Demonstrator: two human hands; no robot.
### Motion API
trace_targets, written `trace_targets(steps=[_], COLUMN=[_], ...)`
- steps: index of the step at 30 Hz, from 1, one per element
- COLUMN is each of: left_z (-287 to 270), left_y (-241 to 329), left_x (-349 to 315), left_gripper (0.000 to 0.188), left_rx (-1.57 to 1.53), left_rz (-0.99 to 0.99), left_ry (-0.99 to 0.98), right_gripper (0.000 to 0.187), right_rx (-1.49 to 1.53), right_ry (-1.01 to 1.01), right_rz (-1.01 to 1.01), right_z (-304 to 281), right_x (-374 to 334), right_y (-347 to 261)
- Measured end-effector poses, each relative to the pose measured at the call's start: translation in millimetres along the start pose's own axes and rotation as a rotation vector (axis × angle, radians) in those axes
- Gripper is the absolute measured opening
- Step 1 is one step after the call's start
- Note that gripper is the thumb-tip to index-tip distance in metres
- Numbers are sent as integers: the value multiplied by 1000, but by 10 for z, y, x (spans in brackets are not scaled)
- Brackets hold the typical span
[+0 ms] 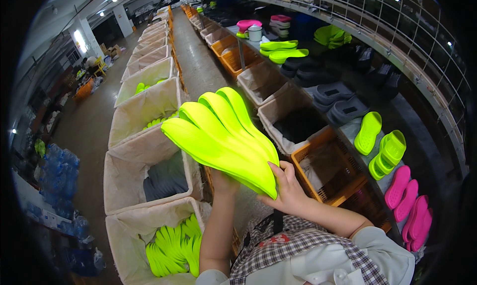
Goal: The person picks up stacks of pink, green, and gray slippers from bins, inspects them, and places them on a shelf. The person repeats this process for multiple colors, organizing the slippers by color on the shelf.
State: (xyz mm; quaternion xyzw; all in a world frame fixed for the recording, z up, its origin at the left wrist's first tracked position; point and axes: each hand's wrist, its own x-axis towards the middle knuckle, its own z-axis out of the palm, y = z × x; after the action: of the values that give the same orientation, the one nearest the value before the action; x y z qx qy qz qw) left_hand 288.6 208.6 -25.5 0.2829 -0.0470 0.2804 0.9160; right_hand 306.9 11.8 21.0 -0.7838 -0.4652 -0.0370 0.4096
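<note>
Several neon yellow-green shoe soles are held up in front of my body, stacked and fanned out at their far ends. My right hand grips their gathered narrow ends, thumb and fingers wrapped round the edge. From below, my left hand supports the near left side of the stack; its fingers are hidden under the soles. Below left, a cloth-lined bin holds a pile of similar green soles.
Beyond it, a row of lined bins stretches away, one with dark grey pieces. On my right are orange crates and a shelf with green slippers, pink soles and grey slippers. Wire mesh rises behind.
</note>
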Motion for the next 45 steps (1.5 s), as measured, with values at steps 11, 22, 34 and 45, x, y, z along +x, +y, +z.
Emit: trace_targets(steps=[11,22,34,45], left_z=[45,-84,34,-29], left_y=[19,-351,-337,-318], left_x=[-177,-336,-292,-194], left_gripper=[61,62,62,75], left_rx=[-420,-524,-830,-348], left_rz=[-209,-398,-506,-419], left_ry=[-106,-73,-155,30], right_gripper=[54,58,50,40], right_rx=[859,778,899,1131], right_ry=[-58,-6,55,90], right_rz=[362,511,538,642], right_z=[-104,-20,-114,-169], right_x=[511,407,366,327], right_y=[186,432,292,200])
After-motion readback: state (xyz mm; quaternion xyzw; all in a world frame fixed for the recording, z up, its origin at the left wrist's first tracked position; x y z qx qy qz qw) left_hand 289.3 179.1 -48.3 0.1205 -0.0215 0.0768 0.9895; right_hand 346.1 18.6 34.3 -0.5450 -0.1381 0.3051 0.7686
